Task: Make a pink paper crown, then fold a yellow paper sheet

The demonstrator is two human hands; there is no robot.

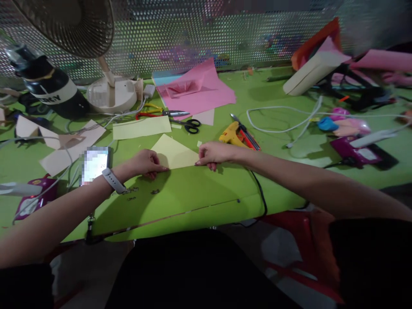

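A pale yellow sheet of paper [175, 155], folded to a triangle with its peak pointing away from me, lies on the green table. My left hand [148, 164] pinches its left corner between thumb and fingers. At the opposite corner, my right hand [212, 155] grips the paper the same way. The long edge between them faces me. Just beyond the right hand rests a yellow glue gun [232, 134]. Black-handled scissors [191, 125] and a cut yellow paper strip [141, 128] lie behind the triangle.
A phone [95, 165] sits by my left forearm. Behind it stand a fan [111, 92] and a dark bottle [54, 88]. Pink paper [215, 92] lies at the back. White cable [277, 128] loops on the right, near a purple device [357, 150].
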